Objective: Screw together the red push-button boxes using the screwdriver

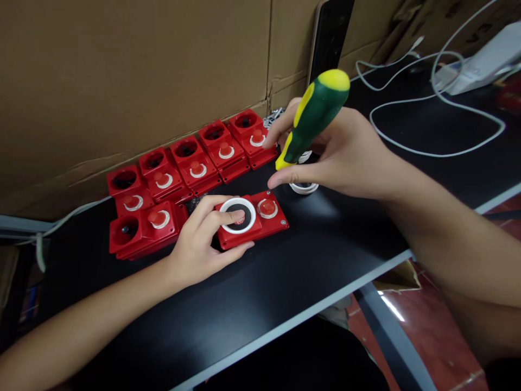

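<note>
A red switch box (253, 219) with a white ring and a red button lies on the black table (285, 282). My left hand (203, 239) grips its left end, thumb under the front edge and a fingertip pressed into the white ring. My right hand (345, 155) hovers just behind the box, closed around a green and yellow screwdriver (313, 117) whose handle points up and right. Its blade is hidden by my fingers. A white ring (304, 188) lies on the table under my right hand.
Several more red switch boxes (183, 168) sit in a row along a cardboard wall (134, 81) at the back. White cables (431, 103) and a white device (484, 60) lie at the far right. The table's front edge (325, 304) runs diagonally.
</note>
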